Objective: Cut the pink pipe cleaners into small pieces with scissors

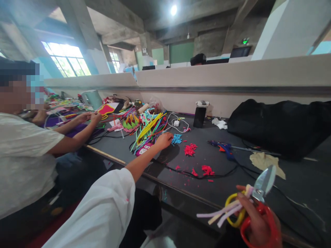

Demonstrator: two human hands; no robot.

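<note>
Head view: Stretching the left hand (163,140) toward blue snippets (177,139) at mid-frame, with fingertips drawn close together; impossible to tell whether pinching any or merely touching the pile's edge. Gripping scissors (266,181) in the right hand (260,222), lower right, with fingers curled around the red and yellow handles and pale strips (213,215) caught alongside, perhaps to manage both in one grasp and spare the left. Pointing upward with the blades, seemingly for clearance from body and strips.

Sorted by colour on the dark table (232,187), probably to prevent mixing: red snippets (190,149) just right of the blue, with red scraps (207,170) lower in the frame. Set aside right of centre, likely for elbow room: a glue gun (226,148). Heaped left of centre, within easy reach: coloured stems (151,128). At left, in a co-worker's hands (95,119): a red-and-yellow piece (106,109).
</note>
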